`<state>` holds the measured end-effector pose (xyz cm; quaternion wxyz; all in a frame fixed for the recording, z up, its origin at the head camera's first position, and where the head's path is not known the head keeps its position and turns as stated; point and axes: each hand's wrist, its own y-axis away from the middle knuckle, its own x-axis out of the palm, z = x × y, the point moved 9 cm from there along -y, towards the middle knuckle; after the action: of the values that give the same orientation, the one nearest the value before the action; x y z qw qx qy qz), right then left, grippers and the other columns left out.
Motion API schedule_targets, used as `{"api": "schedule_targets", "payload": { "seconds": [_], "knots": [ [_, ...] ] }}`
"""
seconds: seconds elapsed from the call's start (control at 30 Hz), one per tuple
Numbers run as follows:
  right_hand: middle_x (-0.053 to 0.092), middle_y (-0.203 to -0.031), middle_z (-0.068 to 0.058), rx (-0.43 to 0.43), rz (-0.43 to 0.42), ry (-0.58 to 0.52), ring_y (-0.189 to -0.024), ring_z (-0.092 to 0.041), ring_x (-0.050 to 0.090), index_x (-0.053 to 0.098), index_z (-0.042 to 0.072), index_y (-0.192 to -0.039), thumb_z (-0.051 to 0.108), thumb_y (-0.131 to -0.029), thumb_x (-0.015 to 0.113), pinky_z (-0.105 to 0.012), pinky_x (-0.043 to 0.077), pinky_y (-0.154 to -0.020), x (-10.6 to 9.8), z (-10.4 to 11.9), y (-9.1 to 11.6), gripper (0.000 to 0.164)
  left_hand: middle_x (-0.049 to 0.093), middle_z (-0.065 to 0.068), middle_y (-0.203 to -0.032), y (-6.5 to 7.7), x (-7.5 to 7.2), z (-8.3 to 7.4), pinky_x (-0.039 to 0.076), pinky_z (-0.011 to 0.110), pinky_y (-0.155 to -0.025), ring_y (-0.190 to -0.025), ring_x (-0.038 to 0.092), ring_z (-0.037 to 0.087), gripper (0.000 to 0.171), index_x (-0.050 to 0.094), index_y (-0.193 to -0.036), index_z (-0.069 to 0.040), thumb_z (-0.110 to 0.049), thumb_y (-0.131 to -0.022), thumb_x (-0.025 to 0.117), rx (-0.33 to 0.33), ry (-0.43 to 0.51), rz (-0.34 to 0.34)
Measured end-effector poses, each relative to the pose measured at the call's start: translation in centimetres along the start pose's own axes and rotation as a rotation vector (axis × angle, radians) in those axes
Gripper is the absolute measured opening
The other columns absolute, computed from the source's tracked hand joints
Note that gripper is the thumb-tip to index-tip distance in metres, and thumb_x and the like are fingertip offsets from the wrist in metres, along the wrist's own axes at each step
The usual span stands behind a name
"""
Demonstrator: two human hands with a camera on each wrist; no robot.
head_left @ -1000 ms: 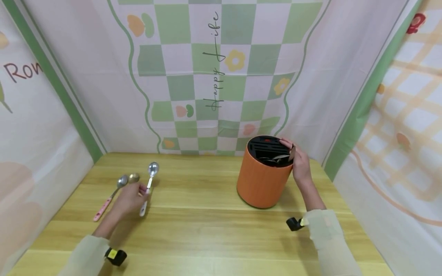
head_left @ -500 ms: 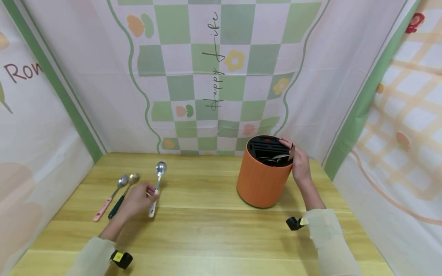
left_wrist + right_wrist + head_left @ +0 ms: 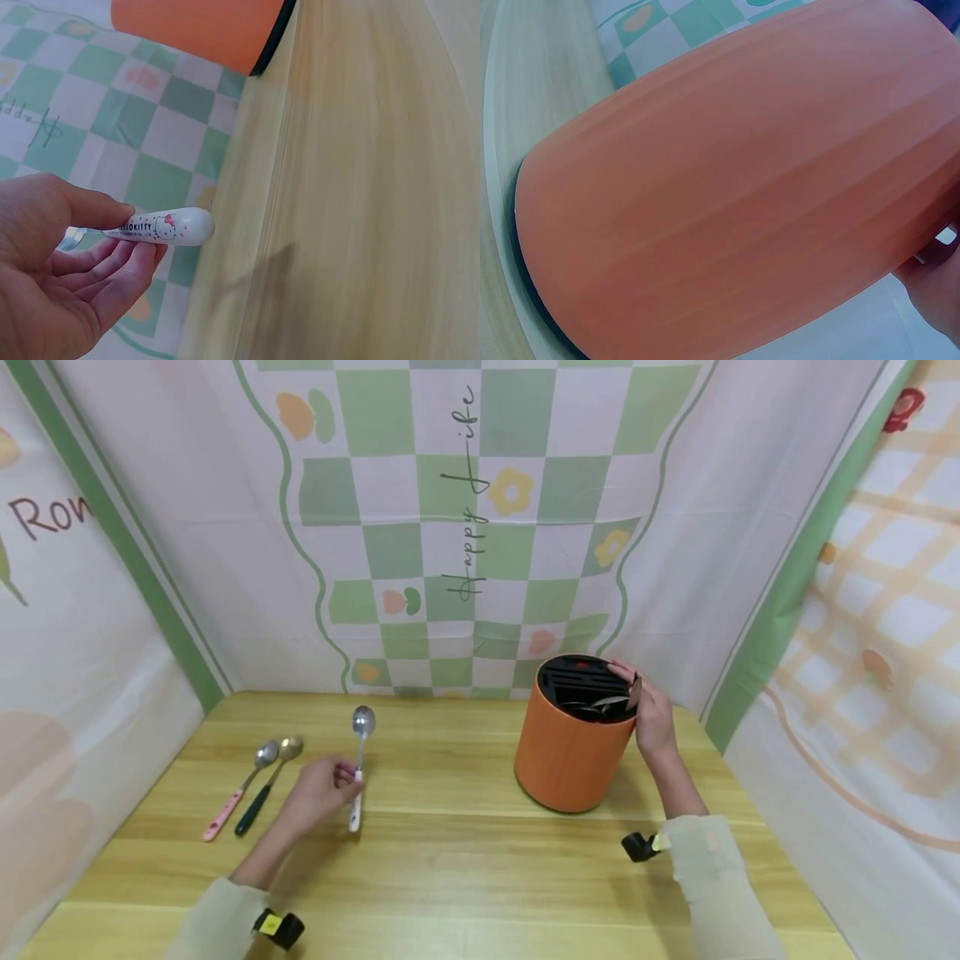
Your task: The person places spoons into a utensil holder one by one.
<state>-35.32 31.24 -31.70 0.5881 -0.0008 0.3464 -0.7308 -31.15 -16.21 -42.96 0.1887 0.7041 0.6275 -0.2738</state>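
In the head view my left hand (image 3: 324, 789) pinches a metal spoon by its white handle (image 3: 356, 802), over the left-middle of the table. The spoon's shiny bowl (image 3: 363, 721) points away from me. Close up in the left wrist view, thumb and fingers grip the handle (image 3: 176, 226), which bears a printed cartoon and lettering. My right hand (image 3: 652, 718) rests against the right side of an orange cutlery holder (image 3: 573, 760), fingers lying along its rim. Metal utensils (image 3: 611, 702) show in its black slotted top (image 3: 573, 678). In the right wrist view, the holder (image 3: 735, 187) hides most of that hand.
To the left lie two spoons side by side: one with a pink handle (image 3: 223, 815), one gold-coloured with a dark green handle (image 3: 253, 810). A patterned cloth (image 3: 450, 527) hangs behind the wooden table (image 3: 450, 877), with more cloth at both sides.
My left hand has carried the white-handled spoon rightward, away from the other two spoons, and the green handle has come into sight. My right hand and the holder have stayed put.
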Motion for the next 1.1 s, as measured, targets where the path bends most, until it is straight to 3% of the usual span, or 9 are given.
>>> {"api": "schedule_targets", "payload": {
  "seconds": [0.57, 0.73, 1.1],
  "knots": [
    [0.047, -0.151, -0.021, 0.006, 0.004, 0.014, -0.146, -0.038, 0.034, 0.06, 0.0, -0.134, 0.035, -0.111, 0.026, -0.057, 0.025, -0.121, -0.1, -0.1, 0.3, 0.054, 0.07, 0.012, -0.086, -0.3, 2.2, -3.4, 0.057, 0.021, -0.066, -0.076, 0.066, 0.015, 0.018, 0.065, -0.097, 0.005, 0.002, -0.082, 0.074, 0.058, 0.096, 0.006],
    [0.046, -0.151, -0.022, 0.005, 0.006, 0.017, -0.146, -0.039, 0.034, 0.06, 0.0, -0.135, 0.035, -0.111, 0.025, -0.059, 0.025, -0.121, -0.1, -0.1, 0.3, 0.055, 0.07, 0.01, -0.086, -0.6, 2.9, -4.0, 0.057, 0.021, -0.066, -0.076, 0.065, 0.014, 0.017, 0.065, -0.096, 0.003, 0.001, -0.082, 0.075, 0.049, 0.118, 0.016],
    [0.047, -0.15, -0.023, 0.037, 0.008, -0.039, -0.146, -0.034, 0.035, 0.06, 0.0, -0.135, 0.031, -0.111, 0.025, -0.054, 0.027, -0.121, 0.1, -0.4, 0.0, 0.052, 0.07, 0.009, -0.085, -1.2, 4.1, -5.9, 0.058, 0.022, -0.068, -0.077, 0.065, 0.014, 0.016, 0.066, -0.095, 0.001, 0.0, -0.082, 0.076, 0.08, 0.132, 0.009]
  ]
}}
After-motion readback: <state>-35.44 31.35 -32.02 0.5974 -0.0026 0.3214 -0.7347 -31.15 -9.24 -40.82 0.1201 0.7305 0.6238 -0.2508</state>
